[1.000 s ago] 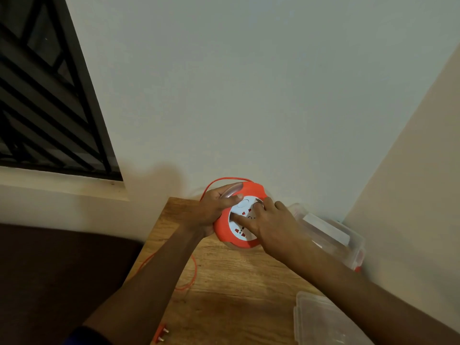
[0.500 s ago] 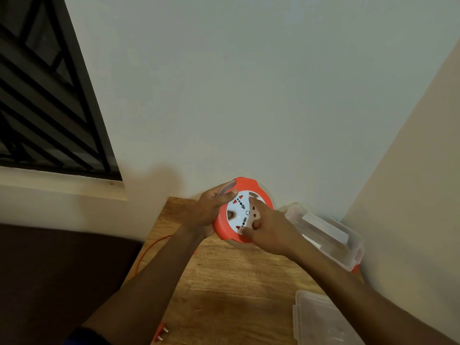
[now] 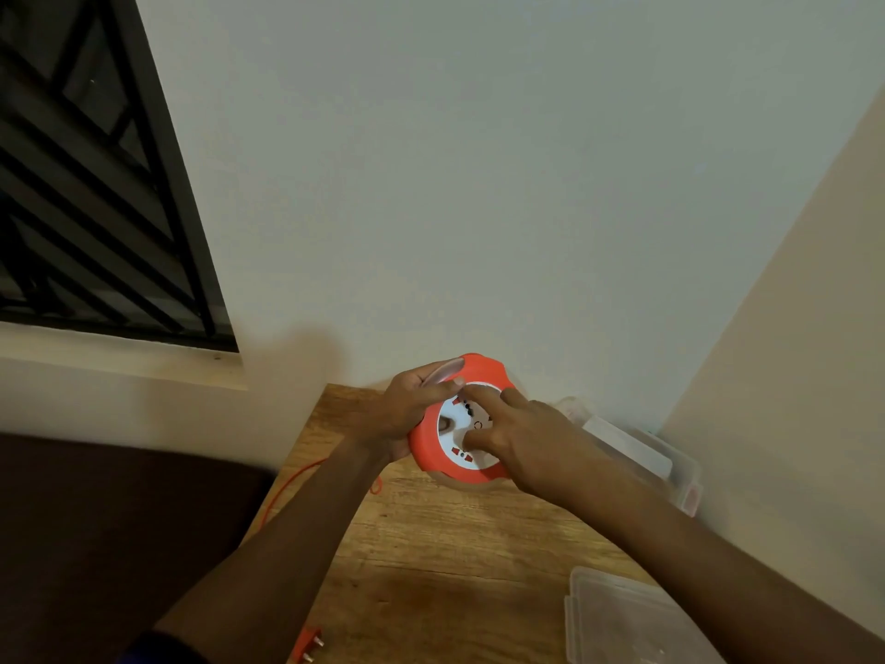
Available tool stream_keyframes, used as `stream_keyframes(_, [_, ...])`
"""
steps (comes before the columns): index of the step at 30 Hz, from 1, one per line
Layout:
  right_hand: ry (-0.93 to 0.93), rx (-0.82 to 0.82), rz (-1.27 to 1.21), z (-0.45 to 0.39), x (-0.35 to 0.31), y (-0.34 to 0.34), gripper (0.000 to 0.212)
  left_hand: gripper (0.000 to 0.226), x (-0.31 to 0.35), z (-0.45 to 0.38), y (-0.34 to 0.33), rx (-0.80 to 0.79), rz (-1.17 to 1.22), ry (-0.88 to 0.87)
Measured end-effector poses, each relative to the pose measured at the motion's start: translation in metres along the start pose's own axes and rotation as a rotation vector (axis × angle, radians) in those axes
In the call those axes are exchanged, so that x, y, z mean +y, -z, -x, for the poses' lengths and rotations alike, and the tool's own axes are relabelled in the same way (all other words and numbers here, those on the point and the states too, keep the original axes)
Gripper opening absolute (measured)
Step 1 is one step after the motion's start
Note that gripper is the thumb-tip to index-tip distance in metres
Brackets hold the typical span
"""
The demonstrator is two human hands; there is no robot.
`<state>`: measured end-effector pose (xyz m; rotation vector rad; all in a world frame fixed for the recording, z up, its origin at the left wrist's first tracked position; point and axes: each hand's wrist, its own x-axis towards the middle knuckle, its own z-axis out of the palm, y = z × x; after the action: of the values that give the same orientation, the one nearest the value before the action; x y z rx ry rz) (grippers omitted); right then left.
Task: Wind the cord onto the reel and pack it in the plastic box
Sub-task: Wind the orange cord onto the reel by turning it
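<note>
A single head-worn wide-angle camera looked forward and steeply down from above the person's forearms. It faced a room corner, close over a wooden table [image 3: 431, 558], with a barred window [image 3: 86, 184] at the upper left edge.
</note>
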<state>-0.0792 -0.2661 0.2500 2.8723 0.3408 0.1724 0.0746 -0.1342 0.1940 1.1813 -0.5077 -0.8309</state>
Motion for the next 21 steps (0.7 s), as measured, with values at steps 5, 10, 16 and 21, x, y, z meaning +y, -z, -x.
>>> stream_keyframes(5, [0.08,-0.015,0.033,-0.0001,-0.0032,0.0009,0.043,0.054,-0.0011,-0.002,0.0002,-0.016,-0.018,0.014])
stream_keyframes(10, [0.16,-0.009,0.096,0.0049,-0.0026,0.0004,0.047,0.053,-0.0004,-0.0018,0.0019,-0.016,-0.005,-0.002])
stream_keyframes(16, [0.081,0.002,0.147,0.0049,-0.0048,0.0005,0.059,0.05,-0.0005,-0.003,0.0018,-0.026,0.007,0.019])
stream_keyframes(21, [0.029,0.008,0.172,0.0012,-0.0088,0.0029,0.066,0.055,0.003,-0.0029,0.0011,-0.038,-0.017,0.03])
